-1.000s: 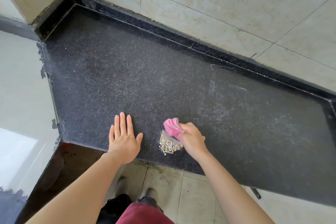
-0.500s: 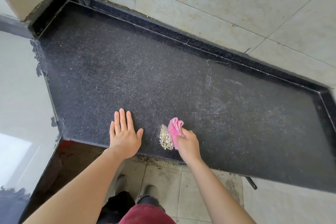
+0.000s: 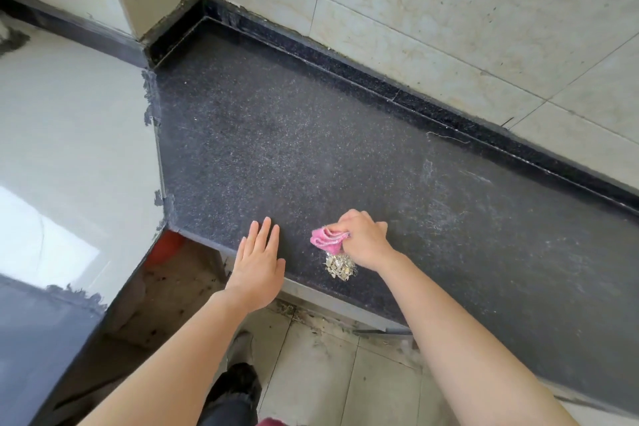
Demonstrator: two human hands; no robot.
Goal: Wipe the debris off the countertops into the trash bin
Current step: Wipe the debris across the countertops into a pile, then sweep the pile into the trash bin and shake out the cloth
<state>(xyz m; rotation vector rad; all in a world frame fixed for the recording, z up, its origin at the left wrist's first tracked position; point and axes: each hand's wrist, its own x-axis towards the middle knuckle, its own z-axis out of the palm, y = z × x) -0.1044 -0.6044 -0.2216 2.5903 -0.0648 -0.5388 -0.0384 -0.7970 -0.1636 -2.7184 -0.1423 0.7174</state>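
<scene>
A small heap of pale debris [image 3: 339, 267] lies at the dark countertop's [image 3: 276, 149] front edge.

The countertop [image 3: 311, 156] is showing dark speckled stone, matt under a film of dust. The pink cloth [image 3: 326, 239] is looking soft and fluffy, the debris pile [image 3: 340, 267] gritty and pale, while the cream wall tiles [image 3: 449, 10] are showing a smooth, marbled sheen.

Dark speckled countertop [image 3: 345, 149]: small debris pile [image 3: 340, 266] near front edge, pink cloth [image 3: 326, 239] just behind pile.
</scene>
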